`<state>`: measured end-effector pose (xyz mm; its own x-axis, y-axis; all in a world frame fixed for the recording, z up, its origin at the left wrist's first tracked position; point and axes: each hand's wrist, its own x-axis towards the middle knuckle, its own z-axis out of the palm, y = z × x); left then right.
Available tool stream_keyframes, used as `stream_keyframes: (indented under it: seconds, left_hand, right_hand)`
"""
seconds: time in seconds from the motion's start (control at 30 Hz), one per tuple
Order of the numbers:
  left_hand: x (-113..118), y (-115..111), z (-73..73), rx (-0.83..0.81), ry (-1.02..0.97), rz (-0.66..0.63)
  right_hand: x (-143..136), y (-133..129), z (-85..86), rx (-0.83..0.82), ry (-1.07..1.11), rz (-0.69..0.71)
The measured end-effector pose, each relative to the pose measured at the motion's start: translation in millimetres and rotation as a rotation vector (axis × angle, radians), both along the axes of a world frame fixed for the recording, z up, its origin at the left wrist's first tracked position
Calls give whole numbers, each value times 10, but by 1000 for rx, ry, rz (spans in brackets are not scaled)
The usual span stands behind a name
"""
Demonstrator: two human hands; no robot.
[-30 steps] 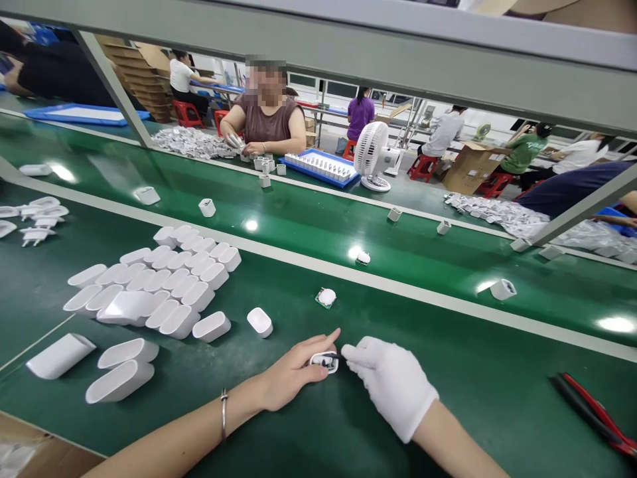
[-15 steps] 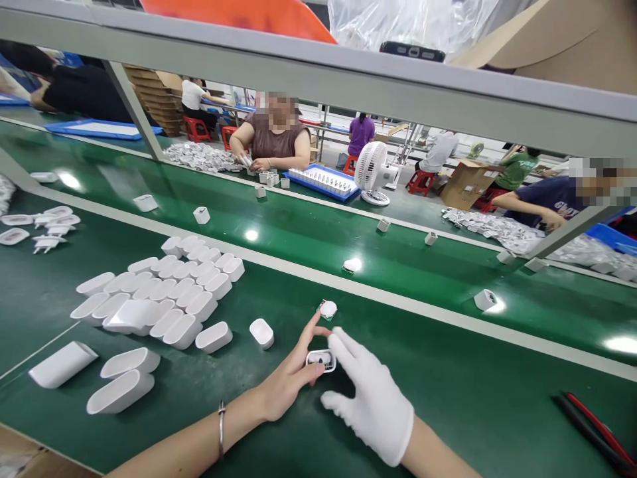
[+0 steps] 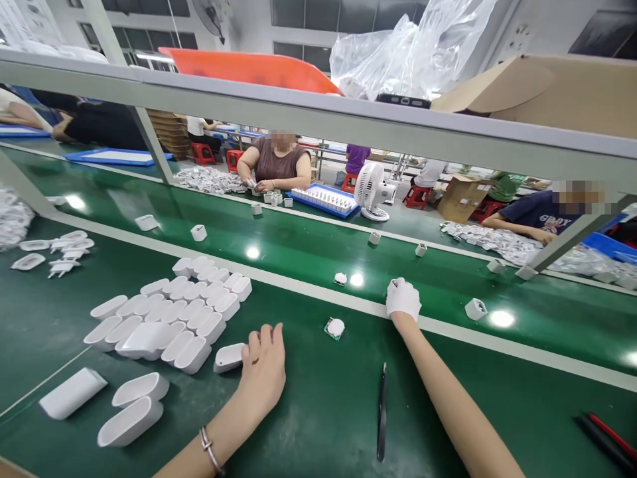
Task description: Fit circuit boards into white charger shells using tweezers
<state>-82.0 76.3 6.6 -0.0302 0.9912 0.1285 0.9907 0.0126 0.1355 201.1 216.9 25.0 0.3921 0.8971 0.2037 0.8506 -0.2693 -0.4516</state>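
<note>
Head view: your gloved right hand [image 3: 403, 297] is right of the circuit board [image 3: 335, 328] and slightly beyond it, fingers curled shut around what looks like a small white housing [image 3: 395, 283], mostly hidden by the glove. Your bare left hand [image 3: 263, 368] is left of the board and nearer you, fingers loosely bent over the end of an oval shell [image 3: 229, 358]; I cannot tell whether it grips anything. To release the housing well, bring its base down flat, then spread your fingers evenly so the cloth neither drags nor tips it. Take any shell by its outer walls and lift it straight up. Mind the pale strip [image 3: 298, 285] running just beyond the board, and the shell cluster [image 3: 144, 338] well to its left. Tweezers [image 3: 381, 415] lie right of the board and nearer you, so pull your right forearm back above them; your left hand has open room on the board's near side
</note>
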Motion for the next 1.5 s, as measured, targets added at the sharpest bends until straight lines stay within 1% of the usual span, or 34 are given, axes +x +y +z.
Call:
stream_keyframes:
  seconds: [0.03, 0.1, 0.17, 0.27, 0.37, 0.43, 0.47, 0.53, 0.6, 0.67, 0.7, 0.77, 0.8, 0.83, 0.87, 0.97, 1.03, 1.1, 1.23, 1.3, 1.37, 1.5]
  left_hand:
    - [6, -1, -52, 31, -27, -37]
    - [38, 2, -146, 111, -136, -108]
    - [85, 12, -220, 158, -286, -156]
    - [151, 29, -304, 157, -503, -165]
    - [182, 35, -378, 94, -695, -146]
    - [187, 34, -409, 35, -808, -114]
    - [189, 34, -413, 12, -847, -104]
    - [195, 33, -394, -9, -885, -103]
    - [210, 32, -339, -7, -889, -132]
    - [233, 29, -265, -3, -895, -184]
    - [246, 26, -227, -5, -898, -206]
    - [271, 16, -165, -16, -890, -249]
    - [281, 9, -146, -17, -879, -269]
    - [290, 2, -138, -5, -869, -288]
    - [297, -6, -141, 20, -865, -314]
    - [310, -36, -200, 110, -898, -414]
    - [313, -60, -249, 101, -905, -480]
    - [312, -88, -272, 56, -873, -547]
    - [313, -133, -216, 11, -784, -680]
    - [313, -141, -181, 16, -759, -708]
    - [310, -138, -166, 29, -744, -725]
    - [301, -126, -180, 27, -709, -757]
  right_hand:
    - [-97, 20, -6, 21, -28, 23]
    - [-386, 74, -18, 33, -68, 105]
    - [-724, 176, -39, -15, -70, 183]
    - [-1138, 385, -84, -110, -23, 241]
    - [-1318, 525, -112, -168, 38, 289]
    - [-1314, 509, -109, -168, 83, 323]
    - [-1283, 458, -101, -157, 107, 341]
    - [-1179, 268, -72, -118, 159, 384]
    - [-1038, -28, -35, -83, 211, 436]
    - [-882, -393, -6, -33, 259, 531]
    - [-805, -586, -3, 13, 284, 608]
    - [-670, -955, -31, 187, 370, 793]
    - [-618, -1120, -64, 231, 436, 840]
    - [-580, -1268, -108, 261, 513, 858]
    - [-557, -1396, -159, 265, 587, 845]
    - [-573, -1668, -310, 271, 725, 750]
    - [-629, -1771, -375, 306, 728, 721]
    - [-690, -1831, -399, 366, 685, 735]
    - [-764, -1877, -363, 525, 520, 765]
    - [-776, -1883, -332, 576, 461, 763]
    - [-782, -1886, -306, 590, 437, 763]
    - [-786, -1883, -289, 596, 427, 779]
